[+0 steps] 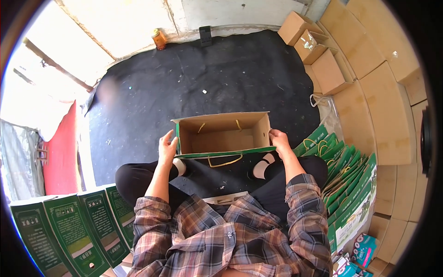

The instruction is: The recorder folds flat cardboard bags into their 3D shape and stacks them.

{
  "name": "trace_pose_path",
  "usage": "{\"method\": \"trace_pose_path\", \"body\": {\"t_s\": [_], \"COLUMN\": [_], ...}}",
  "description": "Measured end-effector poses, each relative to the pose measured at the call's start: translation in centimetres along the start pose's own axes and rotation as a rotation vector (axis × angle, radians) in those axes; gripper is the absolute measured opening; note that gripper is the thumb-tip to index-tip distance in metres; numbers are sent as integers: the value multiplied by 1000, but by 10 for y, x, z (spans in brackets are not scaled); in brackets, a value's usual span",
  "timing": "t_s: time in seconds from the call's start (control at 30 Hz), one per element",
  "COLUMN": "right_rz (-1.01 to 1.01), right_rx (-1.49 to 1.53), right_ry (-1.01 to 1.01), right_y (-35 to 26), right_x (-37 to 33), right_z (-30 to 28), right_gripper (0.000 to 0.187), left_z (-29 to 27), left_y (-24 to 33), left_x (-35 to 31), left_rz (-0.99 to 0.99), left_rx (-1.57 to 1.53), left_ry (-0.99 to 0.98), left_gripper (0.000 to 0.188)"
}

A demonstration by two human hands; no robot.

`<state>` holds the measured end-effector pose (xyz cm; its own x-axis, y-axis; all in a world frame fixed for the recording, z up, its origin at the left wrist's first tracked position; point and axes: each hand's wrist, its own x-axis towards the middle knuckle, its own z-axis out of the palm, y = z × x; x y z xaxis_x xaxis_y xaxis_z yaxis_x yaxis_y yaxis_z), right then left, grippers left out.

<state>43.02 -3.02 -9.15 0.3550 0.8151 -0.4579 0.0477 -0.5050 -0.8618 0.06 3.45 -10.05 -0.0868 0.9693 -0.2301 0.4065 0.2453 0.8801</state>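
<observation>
An open-topped cardboard gift box (224, 134), green outside and plain brown inside, stands on the floor in front of my crossed legs. One yellow cord handle (225, 161) hangs on its near side, and ends of another cord show inside the far wall. My left hand (167, 147) is beside the box's left end, fingers apart; whether it touches the green wall is hard to tell. At the right end, my right hand (279, 140) pinches the upper edge between thumb and fingers. The inside of the box holds nothing that I can see.
Flattened green bags (348, 177) with yellow cords are stacked at my right. Green printed boxes (78, 226) stand in a row at my left. Brown cartons (387, 106) line the right side. An orange jar (159, 39) and a black object (205, 36) sit at the far edge of the black floor sheet (207, 78).
</observation>
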Motion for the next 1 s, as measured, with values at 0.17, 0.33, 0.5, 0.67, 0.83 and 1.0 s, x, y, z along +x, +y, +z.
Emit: {"method": "trace_pose_path", "body": {"t_s": [0.17,0.33,0.5,0.67,0.83,1.0], "right_rz": [-78,12,102,-66,-638,-699], "right_rx": [54,95,103,-16,-804,-1064], "right_ry": [-74,-265,-277,-225,105,-54], "right_y": [-33,-47,-61,-43,-43,-39], "right_x": [-10,-17,-22,-14,-50,-64], "right_z": [1,-3,3,6,26,41], "right_gripper": [25,36,54,51,65,78], "left_z": [-6,-17,-32,-5,17,33], "left_y": [31,59,73,57,60,44], "left_x": [-11,-18,-33,-22,-31,-32], "left_rz": [133,-137,30,62,309,454], "left_rx": [-29,-171,-5,92,504,800], "left_ry": [-93,-463,-648,-328,45,-13], "left_gripper": [34,56,76,60,44,44]}}
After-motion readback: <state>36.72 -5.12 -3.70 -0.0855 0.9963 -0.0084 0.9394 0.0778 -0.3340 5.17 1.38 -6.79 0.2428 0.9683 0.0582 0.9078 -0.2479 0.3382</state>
